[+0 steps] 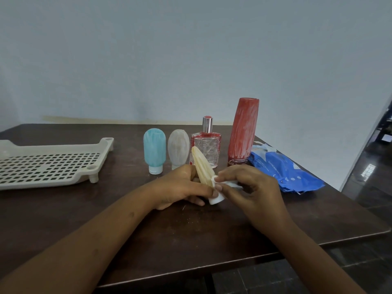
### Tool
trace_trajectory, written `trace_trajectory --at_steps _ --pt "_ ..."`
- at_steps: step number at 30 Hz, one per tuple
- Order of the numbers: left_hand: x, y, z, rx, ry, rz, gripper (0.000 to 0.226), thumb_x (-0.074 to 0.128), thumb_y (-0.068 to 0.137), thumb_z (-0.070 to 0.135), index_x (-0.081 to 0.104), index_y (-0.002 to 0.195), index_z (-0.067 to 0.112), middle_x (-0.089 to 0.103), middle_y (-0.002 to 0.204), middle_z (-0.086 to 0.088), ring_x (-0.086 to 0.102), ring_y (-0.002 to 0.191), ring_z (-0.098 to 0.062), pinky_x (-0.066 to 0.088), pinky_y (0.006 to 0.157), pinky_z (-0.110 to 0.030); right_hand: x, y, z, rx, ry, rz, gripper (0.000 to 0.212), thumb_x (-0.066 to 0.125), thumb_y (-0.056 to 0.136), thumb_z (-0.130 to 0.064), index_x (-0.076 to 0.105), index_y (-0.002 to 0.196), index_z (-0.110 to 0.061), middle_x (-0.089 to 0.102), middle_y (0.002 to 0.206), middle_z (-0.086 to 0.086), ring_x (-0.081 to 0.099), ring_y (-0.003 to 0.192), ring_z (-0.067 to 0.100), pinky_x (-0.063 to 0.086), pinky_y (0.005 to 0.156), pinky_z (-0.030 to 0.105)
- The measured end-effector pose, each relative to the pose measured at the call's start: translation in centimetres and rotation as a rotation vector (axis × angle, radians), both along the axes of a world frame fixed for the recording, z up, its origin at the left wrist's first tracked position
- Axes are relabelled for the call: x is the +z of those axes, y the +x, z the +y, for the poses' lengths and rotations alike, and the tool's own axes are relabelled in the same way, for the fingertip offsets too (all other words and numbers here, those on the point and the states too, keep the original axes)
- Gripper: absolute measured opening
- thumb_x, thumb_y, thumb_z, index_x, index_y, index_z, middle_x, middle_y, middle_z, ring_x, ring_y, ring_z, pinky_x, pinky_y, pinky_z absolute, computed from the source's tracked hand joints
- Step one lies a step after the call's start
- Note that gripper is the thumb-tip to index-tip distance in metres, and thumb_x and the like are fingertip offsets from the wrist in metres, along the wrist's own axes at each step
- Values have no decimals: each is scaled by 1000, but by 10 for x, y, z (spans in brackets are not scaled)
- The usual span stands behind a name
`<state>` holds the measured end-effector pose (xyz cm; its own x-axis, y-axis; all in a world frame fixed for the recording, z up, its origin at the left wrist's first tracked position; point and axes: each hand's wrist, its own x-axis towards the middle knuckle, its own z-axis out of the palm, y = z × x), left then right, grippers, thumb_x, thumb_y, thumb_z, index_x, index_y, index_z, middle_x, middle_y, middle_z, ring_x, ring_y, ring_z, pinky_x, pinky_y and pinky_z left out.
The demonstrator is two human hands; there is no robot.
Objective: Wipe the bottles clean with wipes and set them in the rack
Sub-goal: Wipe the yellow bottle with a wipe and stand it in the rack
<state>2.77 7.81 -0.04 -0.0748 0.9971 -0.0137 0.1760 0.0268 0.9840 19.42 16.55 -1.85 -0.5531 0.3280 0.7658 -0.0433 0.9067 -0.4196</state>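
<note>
While it is held low over the dark table (191,240), tilted with its white cap (216,200) toward the viewer, a cream squeeze bottle (202,166) is gripped around its lower body by the left hand (180,187), fingers curled. A folded white wipe (227,183) is pinched by the right hand (250,187) and pressed against the bottle beside the cap. The bottle is judged light, soft-walled and perhaps slick once damp, so it is best held at the firmer shoulder near the cap. Behind the hands, four smeared bottles are stood in a row: a blue bottle (154,149), a grey bottle (178,147), a glass perfume bottle (206,149), likely fragile, and a tall red bottle (242,130). A blue wipes pack (284,172) is laid to the right. A cream perforated rack (46,164) is set well apart at the left, with no bottle seen in it.
</note>
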Motion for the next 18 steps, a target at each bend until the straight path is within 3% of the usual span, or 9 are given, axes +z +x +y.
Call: trace_trajectory --at_steps 4,8,14,18 --pt "-1 -1 1 10 3 -8 25 66 83 -2 58 98 17 71 75 8 68 74 -5 55 62 -17 1 -4 -1 -43 -13 0 14 73 79 -12 74 92 -18 67 95 -9 61 93 2 50 77 17" --pt "-1 -1 1 9 11 3 24 68 82 -1 60 99 14 69 87 -2 68 77 -8 56 64 -18 -1 0 -4 -30 54 -33 16 69 80 -15 74 95 -18 68 95 -11 60 94 -3 47 80 11" --pt "-3 -1 2 18 16 -7 23 68 83 0 61 97 15 72 80 6 68 78 -8 57 67 -19 1 -5 -3 -72 20 9 15 68 79 -17 75 92 -17 68 91 -11 60 91 -4 44 77 7" --pt "-2 1 1 -4 8 34 21 69 83 4 62 99 14 69 92 -6 66 86 -11 56 72 -21 -1 3 -5 -21 -3 -8 13 70 77 -12 75 89 -16 68 89 -15 62 88 -3 44 74 7"
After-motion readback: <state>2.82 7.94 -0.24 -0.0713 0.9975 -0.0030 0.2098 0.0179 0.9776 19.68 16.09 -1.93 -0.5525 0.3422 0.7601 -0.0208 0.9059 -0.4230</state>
